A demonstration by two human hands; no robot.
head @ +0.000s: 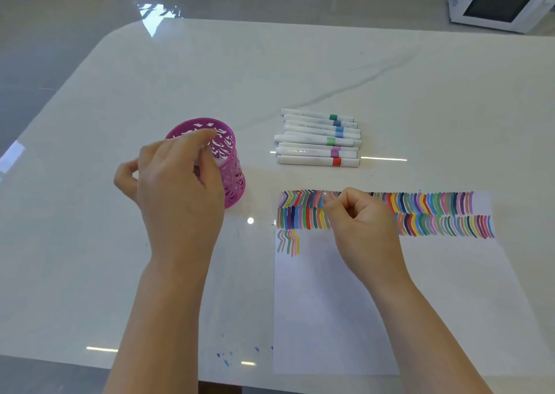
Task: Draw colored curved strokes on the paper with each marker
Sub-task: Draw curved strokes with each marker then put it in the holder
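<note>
**Before the Next Colour Goes Down**

Though the table [420, 78] spreads wide beyond the fingers, the work sits close. The paper [330, 303] lies under the right hand [360, 225], whose fingers are curled with no marker visible in them. The left hand [180, 189] reaches its fingers over the pink holder [232, 177]; whether they grip is unclear. Capped markers [315, 139] lie beyond the right fingers: best take one and extend the short third row [288, 242].

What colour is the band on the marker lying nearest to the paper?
Red. The band on that marker shows best in the head view.
</note>
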